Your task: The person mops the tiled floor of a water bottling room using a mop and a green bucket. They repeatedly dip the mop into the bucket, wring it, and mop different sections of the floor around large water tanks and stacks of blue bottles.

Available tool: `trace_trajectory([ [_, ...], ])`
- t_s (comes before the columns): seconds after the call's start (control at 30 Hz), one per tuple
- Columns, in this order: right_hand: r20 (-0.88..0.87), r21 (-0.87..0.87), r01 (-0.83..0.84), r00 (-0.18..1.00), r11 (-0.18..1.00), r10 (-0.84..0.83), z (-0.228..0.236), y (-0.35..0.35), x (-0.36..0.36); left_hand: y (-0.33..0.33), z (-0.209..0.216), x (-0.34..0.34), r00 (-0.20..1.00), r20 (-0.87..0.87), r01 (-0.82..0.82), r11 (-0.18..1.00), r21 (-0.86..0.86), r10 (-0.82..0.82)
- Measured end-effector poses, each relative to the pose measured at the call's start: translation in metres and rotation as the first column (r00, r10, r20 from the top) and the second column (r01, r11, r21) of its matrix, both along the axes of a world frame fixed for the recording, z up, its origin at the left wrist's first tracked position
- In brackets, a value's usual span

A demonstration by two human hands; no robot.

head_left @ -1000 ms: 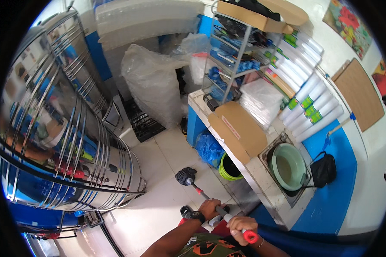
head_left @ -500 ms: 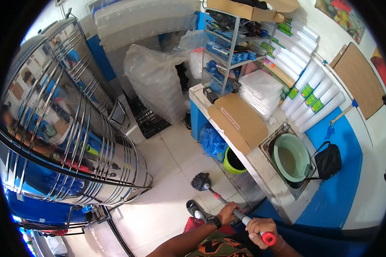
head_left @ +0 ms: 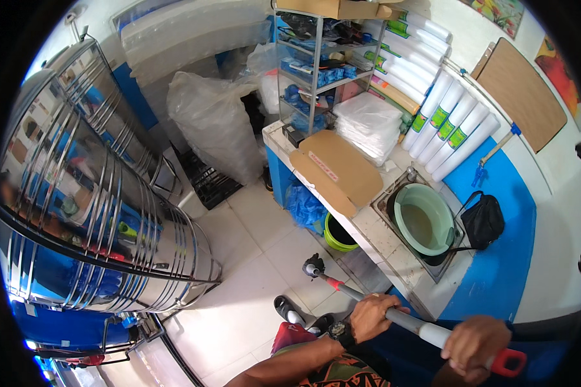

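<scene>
A mop with a grey and white handle [head_left: 348,291] slants across the lower middle. Its dark head [head_left: 314,264] is on or just above the tiles near the yellow-green bucket [head_left: 337,233]; I cannot tell which. My left hand [head_left: 374,318], with a black watch at the wrist, is wrapped round the grey part of the handle. Higher up the shaft, close to the red end grip [head_left: 509,363], my right hand [head_left: 475,347] closes round the white part and looks slightly blurred. The bucket has dark contents and stands against the counter.
A tiled counter [head_left: 384,255] on the right bears a green basin [head_left: 423,218] in a sink, flattened cardboard [head_left: 339,169] and a black bag [head_left: 481,220]. Tall metal tanks [head_left: 103,213] with bar frames stand left. Blue plastic bags [head_left: 305,205] lie under the counter. My sandalled feet [head_left: 289,309] are below.
Both hands have moved right and apart along the handle, whose red end is now farther right. The mop head has shifted slightly and shows smaller. The whole view has moved a little.
</scene>
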State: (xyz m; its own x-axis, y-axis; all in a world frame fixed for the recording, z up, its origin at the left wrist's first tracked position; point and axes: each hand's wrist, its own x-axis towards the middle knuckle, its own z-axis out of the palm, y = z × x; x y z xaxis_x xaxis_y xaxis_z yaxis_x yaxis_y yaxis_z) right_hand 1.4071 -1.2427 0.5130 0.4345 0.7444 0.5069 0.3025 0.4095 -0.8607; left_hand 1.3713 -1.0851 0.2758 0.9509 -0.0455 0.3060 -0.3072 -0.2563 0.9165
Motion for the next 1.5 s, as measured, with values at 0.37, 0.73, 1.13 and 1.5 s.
trace_trajectory([
  [0.37,0.084,-0.205,-0.127,0.986,0.970,0.146,-0.046,0.008,-0.005,0.027,-0.047,-0.021,0.999,-0.026,-0.045,0.999,0.004,0.045],
  [0.73,-0.115,-0.342,0.209,0.958,0.916,-0.261,-0.162,0.031,-0.047,0.036,-0.170,-0.043,0.959,-0.283,0.025,0.999,0.041,-0.013],
  [1.13,-0.078,-0.165,0.255,0.960,0.953,-0.270,-0.174,0.047,-0.069,0.034,-0.159,-0.055,0.908,-0.417,0.193,0.920,0.342,-0.036],
  [1.5,0.036,-0.036,0.244,0.969,0.969,-0.243,-0.264,0.102,-0.101,0.141,-0.207,-0.091,0.861,-0.450,0.098,0.792,0.603,0.236],
])
